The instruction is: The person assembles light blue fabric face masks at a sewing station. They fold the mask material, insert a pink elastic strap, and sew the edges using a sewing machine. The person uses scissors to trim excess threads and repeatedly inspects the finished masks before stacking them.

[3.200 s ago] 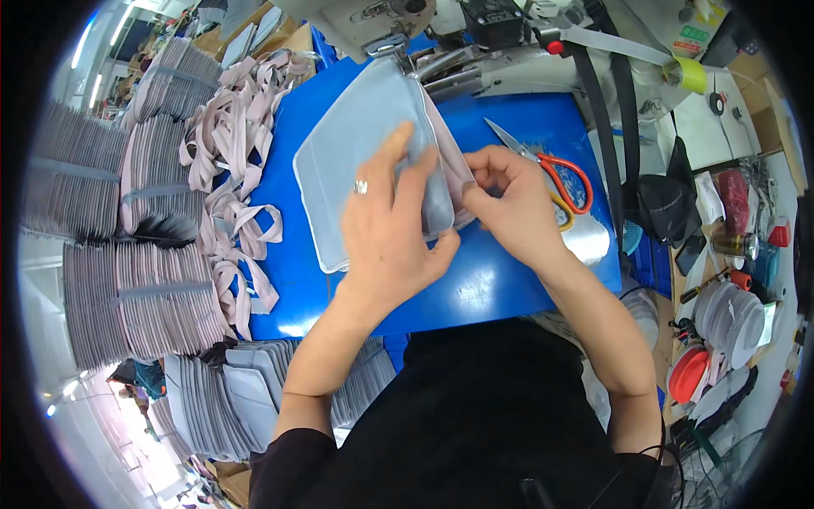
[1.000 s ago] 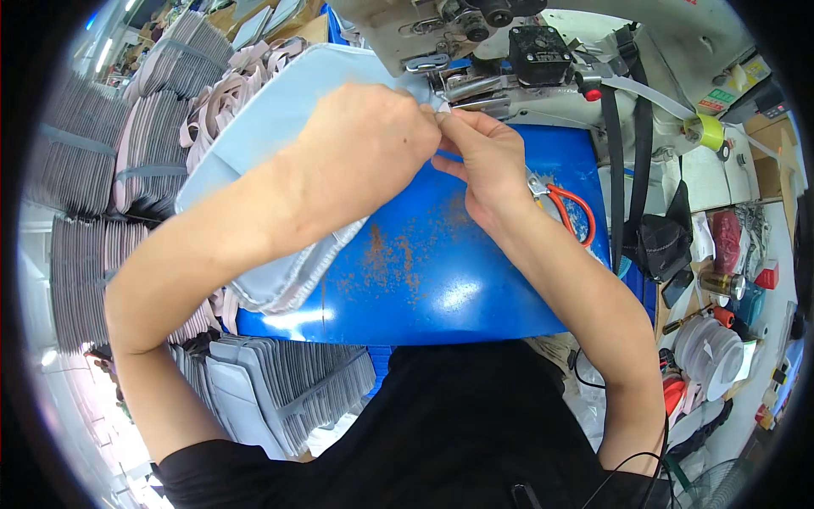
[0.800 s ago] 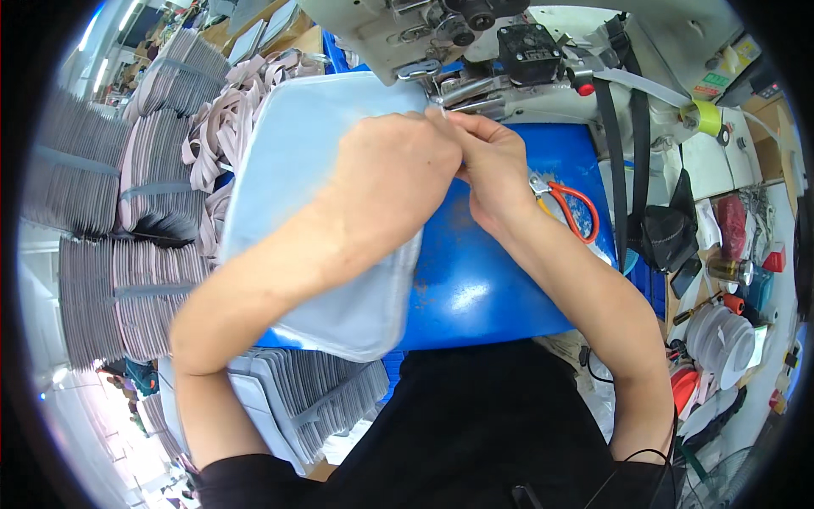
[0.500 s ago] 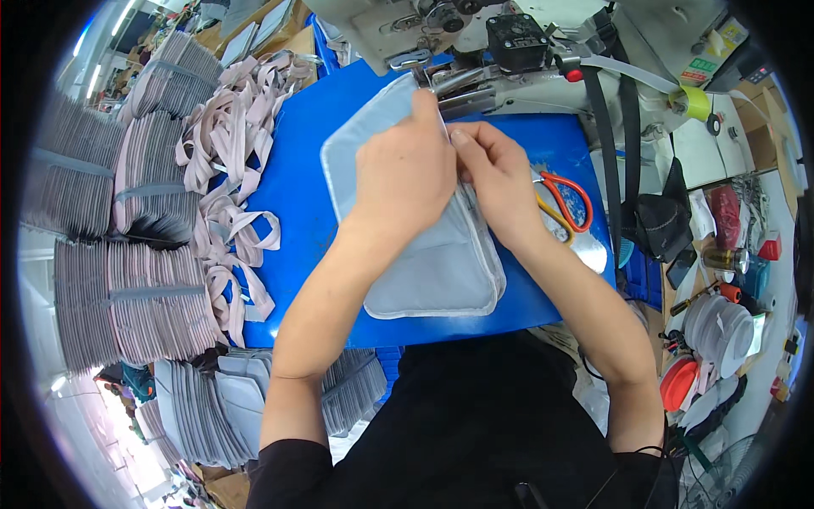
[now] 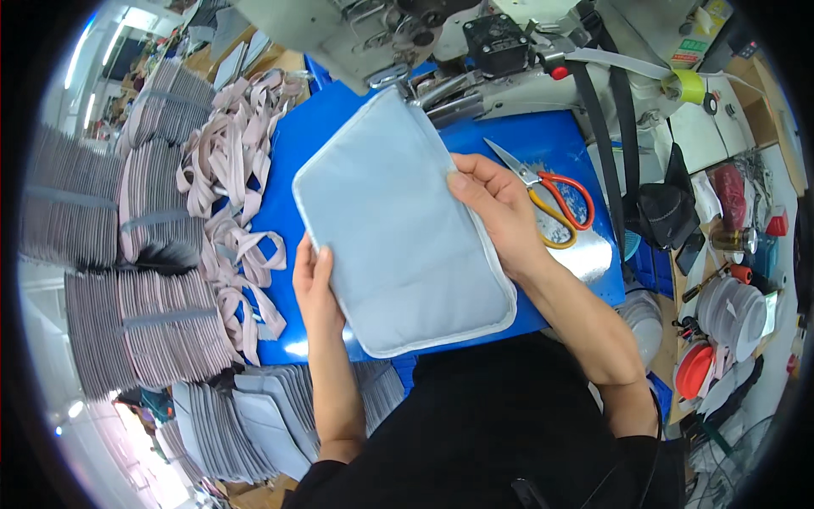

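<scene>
A light grey fabric panel [image 5: 394, 229] with a stitched, bound edge is held up in front of me over the blue sewing table [image 5: 284, 199]. My left hand [image 5: 316, 284] grips its left edge, thumb on the face and fingers behind. On the opposite edge my right hand [image 5: 500, 204] pinches it between thumb and fingers. The panel's pointed top corner reaches the sewing machine [image 5: 407, 51], overlapping its needle area in view. To the right of my right hand lie scissors [image 5: 555, 199] with one red and one yellow handle, blades apart.
Tall bundled stacks of grey panels [image 5: 140, 327] stand at the left, beside a heap of pale pink straps [image 5: 225, 157]. More grey panels [image 5: 254, 416] sit below the table's left front edge. At the right, black straps [image 5: 626, 127] hang near a cluttered shelf with white discs [image 5: 729, 314].
Both hands have moved off the panel's upper edge to its two sides. The panel now faces me, turned flat and shifted left and nearer; the scissors are uncovered.
</scene>
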`<act>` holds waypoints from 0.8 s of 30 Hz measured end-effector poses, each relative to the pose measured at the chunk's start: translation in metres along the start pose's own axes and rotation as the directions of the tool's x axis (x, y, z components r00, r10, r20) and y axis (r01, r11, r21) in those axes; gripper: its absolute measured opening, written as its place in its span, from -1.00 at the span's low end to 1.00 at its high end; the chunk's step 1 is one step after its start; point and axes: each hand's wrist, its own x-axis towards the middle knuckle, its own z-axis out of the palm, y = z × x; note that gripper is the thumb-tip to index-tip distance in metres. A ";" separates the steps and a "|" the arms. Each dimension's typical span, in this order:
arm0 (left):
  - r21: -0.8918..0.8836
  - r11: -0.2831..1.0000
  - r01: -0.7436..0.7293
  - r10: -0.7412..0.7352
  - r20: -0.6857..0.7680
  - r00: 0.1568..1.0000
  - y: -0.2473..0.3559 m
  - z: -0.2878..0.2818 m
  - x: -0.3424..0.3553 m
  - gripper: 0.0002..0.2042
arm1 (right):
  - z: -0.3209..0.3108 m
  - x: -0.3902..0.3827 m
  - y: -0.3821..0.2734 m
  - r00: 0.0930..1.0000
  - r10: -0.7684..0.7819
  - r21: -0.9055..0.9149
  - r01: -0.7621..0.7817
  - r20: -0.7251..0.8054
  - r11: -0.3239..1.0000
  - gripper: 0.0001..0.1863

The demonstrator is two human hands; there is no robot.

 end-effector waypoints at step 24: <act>0.198 0.960 -0.199 0.216 -0.066 0.974 0.004 -0.068 0.071 -0.50 | -0.030 0.050 -0.050 0.846 -0.424 -0.191 0.381 -0.322 0.905 -0.68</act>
